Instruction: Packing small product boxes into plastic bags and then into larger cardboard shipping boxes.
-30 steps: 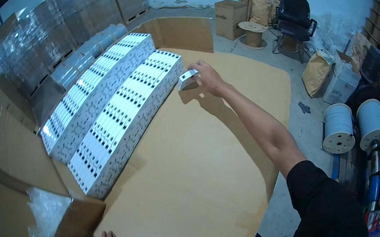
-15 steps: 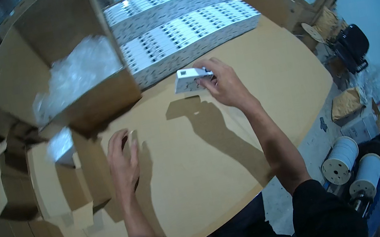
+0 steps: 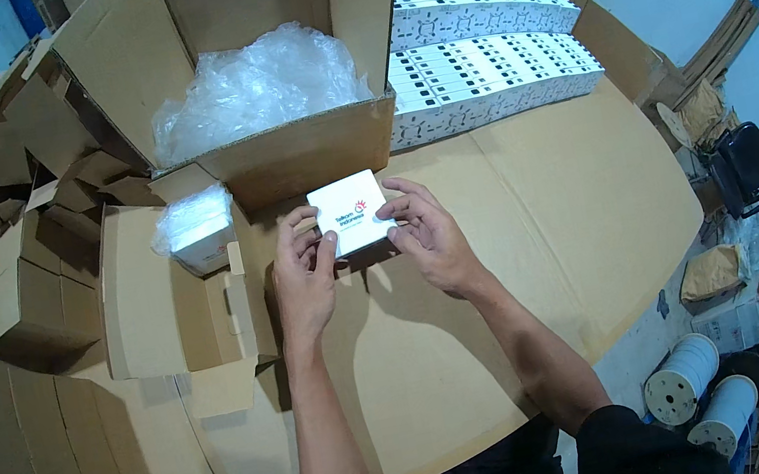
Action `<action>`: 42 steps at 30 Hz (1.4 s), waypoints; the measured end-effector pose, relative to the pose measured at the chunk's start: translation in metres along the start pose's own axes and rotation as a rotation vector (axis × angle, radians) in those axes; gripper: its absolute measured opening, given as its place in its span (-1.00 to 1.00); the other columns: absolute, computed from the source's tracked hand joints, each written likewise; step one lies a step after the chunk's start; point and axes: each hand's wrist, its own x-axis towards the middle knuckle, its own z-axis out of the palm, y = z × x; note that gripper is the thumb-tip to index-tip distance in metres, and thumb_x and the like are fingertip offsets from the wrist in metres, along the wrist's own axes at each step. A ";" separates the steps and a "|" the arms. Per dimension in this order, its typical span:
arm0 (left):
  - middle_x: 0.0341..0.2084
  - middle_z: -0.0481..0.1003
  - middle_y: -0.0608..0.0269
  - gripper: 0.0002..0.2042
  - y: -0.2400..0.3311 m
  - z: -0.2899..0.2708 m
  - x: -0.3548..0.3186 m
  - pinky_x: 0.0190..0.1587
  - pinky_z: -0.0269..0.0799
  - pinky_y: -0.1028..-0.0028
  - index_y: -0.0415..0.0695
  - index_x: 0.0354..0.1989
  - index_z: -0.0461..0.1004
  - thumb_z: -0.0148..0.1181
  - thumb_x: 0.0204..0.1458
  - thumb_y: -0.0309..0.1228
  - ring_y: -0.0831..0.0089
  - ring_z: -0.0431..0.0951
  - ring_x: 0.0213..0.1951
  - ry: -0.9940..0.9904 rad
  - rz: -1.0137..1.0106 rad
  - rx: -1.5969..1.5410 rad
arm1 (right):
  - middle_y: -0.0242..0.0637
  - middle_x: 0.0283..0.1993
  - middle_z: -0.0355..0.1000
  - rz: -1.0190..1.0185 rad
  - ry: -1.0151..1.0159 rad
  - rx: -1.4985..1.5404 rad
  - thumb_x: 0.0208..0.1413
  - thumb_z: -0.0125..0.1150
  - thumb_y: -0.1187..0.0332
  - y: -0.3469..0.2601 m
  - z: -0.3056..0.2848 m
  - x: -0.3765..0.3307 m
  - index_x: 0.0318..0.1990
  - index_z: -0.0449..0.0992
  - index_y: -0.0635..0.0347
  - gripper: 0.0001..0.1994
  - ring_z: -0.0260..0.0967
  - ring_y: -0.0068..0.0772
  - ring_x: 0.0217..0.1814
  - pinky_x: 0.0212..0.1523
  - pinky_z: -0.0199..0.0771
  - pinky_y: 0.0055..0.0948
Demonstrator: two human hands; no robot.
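A flat white square box (image 3: 349, 210) with a small printed logo is held up between my two hands over the cardboard-covered table. My left hand (image 3: 306, 268) grips its left edge, thumb toward the front. At the right edge, the fingers and thumb of my right hand (image 3: 431, 240) close on it. Left of my hands stands an open brown carton (image 3: 137, 290), with a white box wrapped in clear bubble wrap (image 3: 199, 230) at its far end.
Behind my hands stands a large open carton (image 3: 304, 154) full of clear plastic wrap (image 3: 257, 86). Stacked rows of white boxes (image 3: 498, 102) line the back right. More folded brown cartons (image 3: 37, 308) crowd the left. Cable spools (image 3: 684, 378) sit on the floor at right.
My right hand has brought the white box leftward and toward me, and its printed face now shows. My left hand has risen and taken hold of the other edge. The view has turned left.
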 end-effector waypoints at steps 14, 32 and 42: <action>-0.03 0.57 0.07 -0.61 -0.022 0.002 0.009 0.11 0.50 0.39 -0.30 0.19 0.37 0.16 0.16 -0.68 0.38 0.60 0.02 0.016 0.151 0.167 | -0.07 -0.02 0.50 0.016 0.050 -0.082 0.16 0.14 0.71 0.029 -0.002 0.010 0.13 0.27 0.29 -0.61 0.56 -0.26 0.08 0.11 0.57 -0.30; -0.10 0.55 0.08 -0.66 0.003 0.007 0.002 0.10 0.46 0.31 -0.24 0.12 0.44 0.06 0.35 -0.23 0.31 0.55 -0.02 0.277 0.359 0.348 | 0.03 0.11 0.44 -0.053 0.126 -0.571 -0.08 0.13 0.71 0.028 -0.012 0.002 0.19 0.30 0.26 -0.42 0.37 0.13 0.24 0.25 0.39 -0.04; -0.32 0.62 0.02 -0.84 0.117 0.029 0.119 -0.11 0.53 0.29 -0.31 -0.19 0.57 0.20 0.20 -0.45 0.23 0.63 -0.26 0.365 0.661 0.472 | -0.04 0.03 0.46 -0.077 0.198 -0.579 -0.11 0.11 0.62 0.040 -0.017 0.002 0.12 0.37 0.23 -0.48 0.38 0.12 0.14 0.21 0.34 0.00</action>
